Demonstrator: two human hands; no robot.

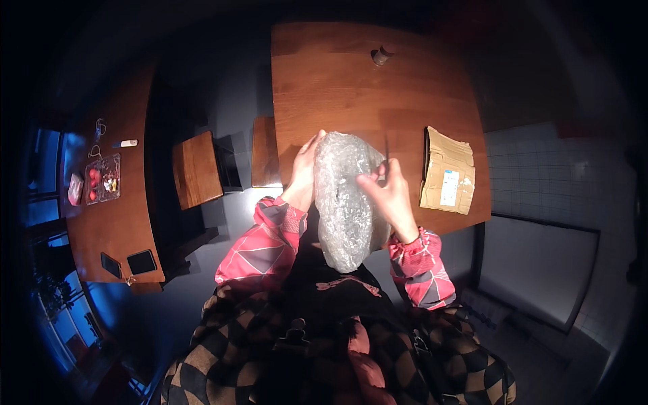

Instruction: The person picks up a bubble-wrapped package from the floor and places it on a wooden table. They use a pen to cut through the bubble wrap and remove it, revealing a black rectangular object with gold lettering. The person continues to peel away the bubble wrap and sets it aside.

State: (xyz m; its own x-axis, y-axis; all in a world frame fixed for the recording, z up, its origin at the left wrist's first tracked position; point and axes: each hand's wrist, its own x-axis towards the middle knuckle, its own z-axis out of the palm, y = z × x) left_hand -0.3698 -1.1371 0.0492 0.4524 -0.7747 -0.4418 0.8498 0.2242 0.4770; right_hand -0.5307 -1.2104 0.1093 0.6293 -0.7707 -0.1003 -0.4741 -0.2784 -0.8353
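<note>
A long bundle of clear bubble wrap (344, 202) stands or leans at the near edge of the wooden table (324, 76), its lower end close to my apron. My left hand (302, 169) presses along its left side, fingers pointing away from me. On the other side, my right hand (395, 195) grips a thin dark blade-like tool (387, 147) that points away from me. The thumb of that hand lies over the wrap. What the wrap encloses cannot be made out.
Flattened cardboard (433, 177) with a printed label lies at the table's right. A small cylindrical container (383, 54) is at the far side. Wooden stools (197, 169) stand left, before another table (116, 233) bearing two phones (142, 261) and a clear plastic tray (114, 164) with red items.
</note>
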